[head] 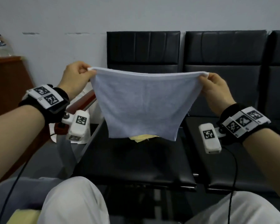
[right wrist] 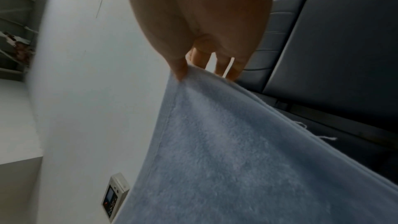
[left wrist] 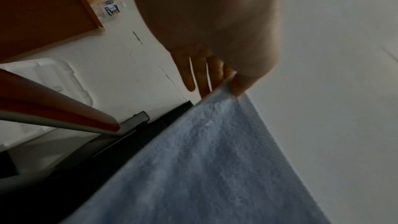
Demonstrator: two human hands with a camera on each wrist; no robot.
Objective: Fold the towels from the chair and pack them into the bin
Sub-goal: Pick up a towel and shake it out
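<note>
I see a black padded chair (head: 136,162) with its back to the wall; on its seat, toward the back, lies a yellow towel (head: 141,137), mostly hidden. A second black chair (head: 225,159) stands just beside it on my right

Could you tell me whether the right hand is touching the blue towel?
Touching: the right wrist view shows the right hand pinching the blue towel at its top corner.

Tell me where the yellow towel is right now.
In the head view the yellow towel lies on the middle black chair seat, mostly hidden behind the bottom edge of the light blue towel that both hands hold up by its top corners.
</note>
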